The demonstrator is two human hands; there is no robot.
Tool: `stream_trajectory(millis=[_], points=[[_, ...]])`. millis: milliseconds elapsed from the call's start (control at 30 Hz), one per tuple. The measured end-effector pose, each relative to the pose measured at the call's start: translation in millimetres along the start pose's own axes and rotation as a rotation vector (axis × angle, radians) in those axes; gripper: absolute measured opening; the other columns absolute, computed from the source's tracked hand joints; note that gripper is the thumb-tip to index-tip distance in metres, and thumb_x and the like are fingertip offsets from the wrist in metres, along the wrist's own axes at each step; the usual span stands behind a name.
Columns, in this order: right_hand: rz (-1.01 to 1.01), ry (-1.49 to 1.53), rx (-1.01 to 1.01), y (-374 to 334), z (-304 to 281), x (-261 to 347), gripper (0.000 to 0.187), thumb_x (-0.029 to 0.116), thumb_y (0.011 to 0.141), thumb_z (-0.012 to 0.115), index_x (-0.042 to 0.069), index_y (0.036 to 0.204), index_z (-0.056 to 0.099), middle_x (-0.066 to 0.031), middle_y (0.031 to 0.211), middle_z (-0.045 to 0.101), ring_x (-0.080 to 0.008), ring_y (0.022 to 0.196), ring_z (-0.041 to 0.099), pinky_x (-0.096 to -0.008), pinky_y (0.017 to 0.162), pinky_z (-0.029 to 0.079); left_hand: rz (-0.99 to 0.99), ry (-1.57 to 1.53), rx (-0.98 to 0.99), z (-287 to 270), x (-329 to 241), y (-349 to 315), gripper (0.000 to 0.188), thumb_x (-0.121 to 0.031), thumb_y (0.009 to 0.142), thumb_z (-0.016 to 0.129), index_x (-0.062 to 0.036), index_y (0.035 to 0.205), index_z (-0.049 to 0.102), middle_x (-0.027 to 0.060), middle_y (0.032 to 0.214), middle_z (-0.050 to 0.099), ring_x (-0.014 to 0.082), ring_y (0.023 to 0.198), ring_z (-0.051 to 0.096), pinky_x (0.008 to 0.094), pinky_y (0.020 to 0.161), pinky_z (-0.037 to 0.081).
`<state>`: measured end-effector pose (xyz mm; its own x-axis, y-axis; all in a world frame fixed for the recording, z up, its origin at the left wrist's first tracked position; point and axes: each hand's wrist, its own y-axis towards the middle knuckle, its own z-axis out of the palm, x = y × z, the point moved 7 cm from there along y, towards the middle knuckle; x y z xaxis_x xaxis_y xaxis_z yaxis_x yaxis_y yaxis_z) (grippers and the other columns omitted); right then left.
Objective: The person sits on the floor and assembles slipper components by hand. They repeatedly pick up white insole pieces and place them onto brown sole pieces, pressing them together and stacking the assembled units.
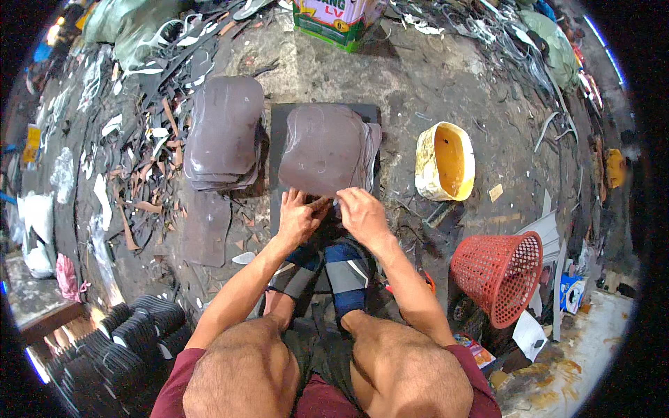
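A pile of dark brown, flat sheets with rounded corners and faint pale outlines lies on a black board in front of me. At the near edge of the top sheet, the fingers of my left hand are bent against it, thumb turned toward the right. My right hand pinches the same edge near its right corner. Both hands hide part of that edge. Left of the board stands a second stack of similar brown sheets. One more brown sheet lies flat below that stack.
To the right stand a yellow, glue-stained container and a red perforated basket. A green and white tin is at the far side. Leather-like scraps litter the left floor. Black sole-shaped pieces are stacked lower left.
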<state>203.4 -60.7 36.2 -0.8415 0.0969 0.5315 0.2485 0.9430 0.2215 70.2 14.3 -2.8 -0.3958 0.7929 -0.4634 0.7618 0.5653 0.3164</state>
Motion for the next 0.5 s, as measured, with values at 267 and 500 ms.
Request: stream_trajectory(millis=[267,500], points=[[0.157,0.052,0.160,18.9,14.1,-17.2,0.013,0.011,0.089,0.064,0.001,0.096,0.067,-0.0182,0.100,0.066,-0.0396,0.098,0.066,-0.0480,0.085,0.054,-0.093,0.045,-0.043,-5.7,-28.0,-21.8,0.028,-0.036,0.089,0.075,-0.0216,0.113,0.077,0.0095,0.100,0.059,0.0312,0.097,0.053,0.0462,0.084,0.040],[-0.114,-0.143,0.053,-14.4,5.7,8.2,0.012,0.021,0.090,0.069,0.011,0.096,0.070,-0.0043,0.101,0.066,-0.0253,0.098,0.065,-0.0427,0.084,0.050,-0.116,-0.019,-0.049,-14.9,-23.4,-27.2,0.025,-0.034,0.086,0.079,-0.0148,0.102,0.077,0.0103,0.097,0.059,0.0319,0.096,0.052,0.0465,0.082,0.040]])
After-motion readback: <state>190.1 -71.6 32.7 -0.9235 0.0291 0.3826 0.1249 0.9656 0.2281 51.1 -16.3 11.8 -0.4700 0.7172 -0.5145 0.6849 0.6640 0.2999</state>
